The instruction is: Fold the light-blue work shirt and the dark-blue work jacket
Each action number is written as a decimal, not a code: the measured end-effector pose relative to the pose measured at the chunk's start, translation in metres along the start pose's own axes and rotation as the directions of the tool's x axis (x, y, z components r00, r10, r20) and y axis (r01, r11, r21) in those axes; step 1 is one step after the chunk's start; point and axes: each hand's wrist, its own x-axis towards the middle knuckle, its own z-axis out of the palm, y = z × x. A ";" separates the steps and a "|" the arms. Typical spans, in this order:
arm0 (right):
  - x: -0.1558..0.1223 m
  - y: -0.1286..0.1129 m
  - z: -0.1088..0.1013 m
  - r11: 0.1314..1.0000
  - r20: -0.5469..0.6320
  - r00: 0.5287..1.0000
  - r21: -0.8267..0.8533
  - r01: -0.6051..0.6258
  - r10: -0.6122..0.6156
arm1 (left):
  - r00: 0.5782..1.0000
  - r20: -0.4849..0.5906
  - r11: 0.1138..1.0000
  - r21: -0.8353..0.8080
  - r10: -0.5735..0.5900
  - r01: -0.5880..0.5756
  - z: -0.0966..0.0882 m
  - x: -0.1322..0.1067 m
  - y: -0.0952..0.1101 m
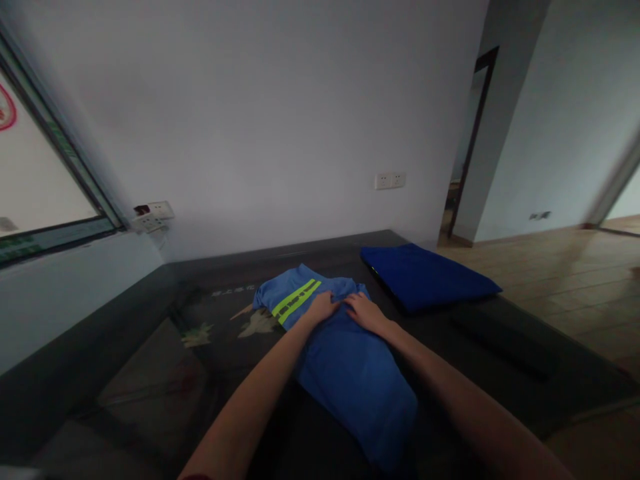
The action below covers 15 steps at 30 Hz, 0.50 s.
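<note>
A light blue shirt (353, 363) lies partly folded on a dark table, its near end reaching toward me. A bright yellow-green band with dark lettering crosses its far left part. My left hand (323, 308) is on the shirt just right of this band, with its fingers bent and closed on the cloth. Close beside it, my right hand (367, 313) has its fingers curled on the fabric near the far edge. A small gap separates the two hands. The fingertips are partly lost in the folds.
The dark glossy table (135, 373) carries a printed plant pattern and pale characters. A folded deep blue cloth (430, 277) lies to the right, with a long dark object (505, 340) nearer. A white wall (280, 133) with sockets (390, 181) stands behind.
</note>
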 end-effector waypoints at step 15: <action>-0.002 0.017 -0.018 0.863 -0.298 0.933 0.505 -0.024 0.200 | 0.975 -0.137 0.821 -0.567 -0.177 0.069 -0.049 0.018 -0.030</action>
